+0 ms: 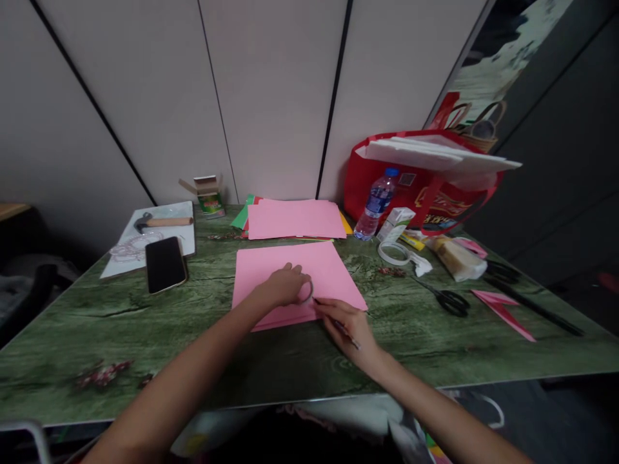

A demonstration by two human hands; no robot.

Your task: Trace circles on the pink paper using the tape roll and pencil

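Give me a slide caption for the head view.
Left hand steadies a ring on pink paper; right hand holds a writing tool beside it.

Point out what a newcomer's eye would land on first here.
Probably the front pink paper, mid-table, where the left hand rests at a thin ring and the right hand holds a pen or pencil. Next, likely, the big red bag at the back right, white material poking out its top.

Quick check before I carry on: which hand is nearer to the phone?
Left. The left hand is on the nearer pink paper, to the right of the phone; the right hand, holding a slim writing tool, is farther right, at that paper's near edge.
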